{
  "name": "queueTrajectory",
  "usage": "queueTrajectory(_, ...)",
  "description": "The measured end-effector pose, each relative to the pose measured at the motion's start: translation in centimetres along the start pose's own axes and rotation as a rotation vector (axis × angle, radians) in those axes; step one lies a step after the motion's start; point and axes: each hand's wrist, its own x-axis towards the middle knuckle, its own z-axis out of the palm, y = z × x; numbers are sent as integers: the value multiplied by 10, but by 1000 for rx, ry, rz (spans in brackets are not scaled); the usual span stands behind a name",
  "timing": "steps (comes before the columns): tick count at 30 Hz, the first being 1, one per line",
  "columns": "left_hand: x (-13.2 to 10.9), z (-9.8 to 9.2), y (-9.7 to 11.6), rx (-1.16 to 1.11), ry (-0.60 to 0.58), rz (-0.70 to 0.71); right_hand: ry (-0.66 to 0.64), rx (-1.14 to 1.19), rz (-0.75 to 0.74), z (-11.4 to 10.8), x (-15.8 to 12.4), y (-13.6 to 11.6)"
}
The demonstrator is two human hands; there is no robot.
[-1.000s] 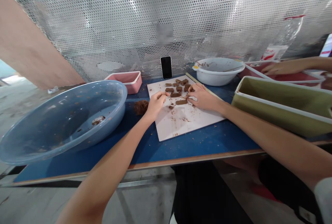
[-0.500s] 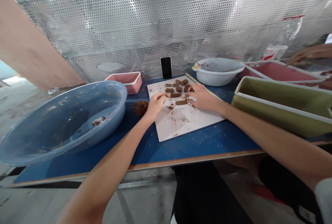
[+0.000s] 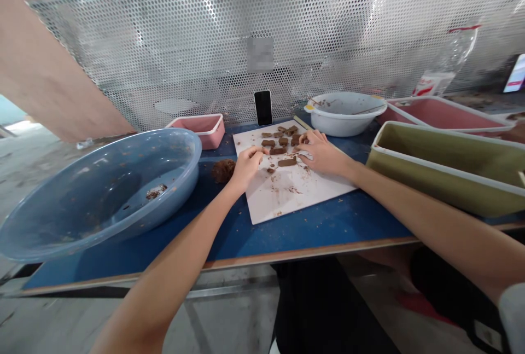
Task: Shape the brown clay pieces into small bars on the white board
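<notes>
Two hands rest on the white board (image 3: pixel 287 195): left hand (image 3: pixel 246 163) apparently pinches a brown piece (image 3: pixel 261 151); whether right hand (image 3: pixel 322 152) grasps anything cannot be told. Neighbouring pieces (image 3: pixel 286 162) could get squashed.

Bright, even light falls from above the white rectangular plastic board (image 3: pixel 293 195), drawing white glare streaks down the shiny perforated metal screen (image 3: pixel 184 42) behind it and leaving only faint, soft shadows on the board itself. The small brown oblong pieces (image 3: pixel 286 162) on the board are sharp, while a grey patch on the screen behind the board is blurred out. Left of the board the wide lens stretches the round blue plastic basin (image 3: pixel 98 190), and in front of the board the blue table's front edge (image 3: pixel 287 253) bows.
</notes>
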Motion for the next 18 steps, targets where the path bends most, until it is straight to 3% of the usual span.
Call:
queueTrajectory(7,0,-2,-1,49,-9,10,-5,7,-10,-4,0,-4)
queueTrajectory(13,-7,-2,6,344,51,144,-7,8,-2,-3,0,-3)
queueTrajectory(18,-11,-3,9,470,17,203,-1,15,6,-2,1,-1)
